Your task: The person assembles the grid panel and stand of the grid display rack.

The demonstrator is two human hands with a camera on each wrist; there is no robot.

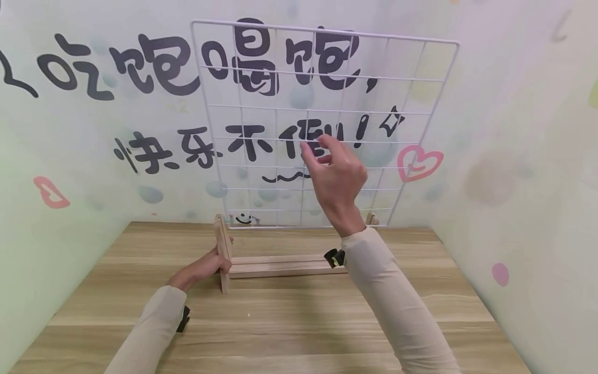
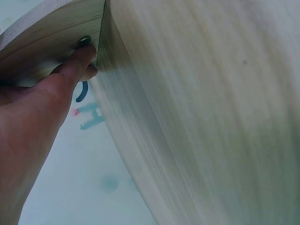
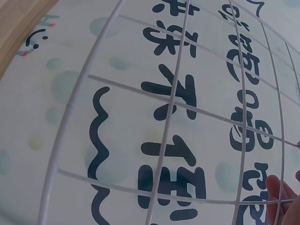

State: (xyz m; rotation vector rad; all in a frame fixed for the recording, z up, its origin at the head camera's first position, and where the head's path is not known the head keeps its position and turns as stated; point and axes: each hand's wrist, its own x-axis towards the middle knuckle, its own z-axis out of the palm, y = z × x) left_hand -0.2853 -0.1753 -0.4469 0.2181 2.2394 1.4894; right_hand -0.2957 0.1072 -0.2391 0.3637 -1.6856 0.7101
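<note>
A white wire grid panel (image 1: 276, 110) stands upright, its bottom edge near the tops of a pale wooden frame's uprights. My right hand (image 1: 340, 174) is raised at the panel's middle, thumb and fingers curled at the wires; in the right wrist view, its fingertips (image 3: 274, 190) show behind a wire. My left hand (image 1: 205, 267) grips the left upright of the wooden frame (image 1: 223, 249), with the thumb on the near side. In the left wrist view, a fingertip touches the wood beside a small dark metal hook (image 2: 82, 91).
The frame's long bar (image 1: 280, 265) lies across the wood-grain table (image 1: 280, 322). Its right upright (image 1: 372, 218) is partly hidden by my right arm. A white wall (image 1: 93, 135) with black lettering rises behind, and side walls flank the table.
</note>
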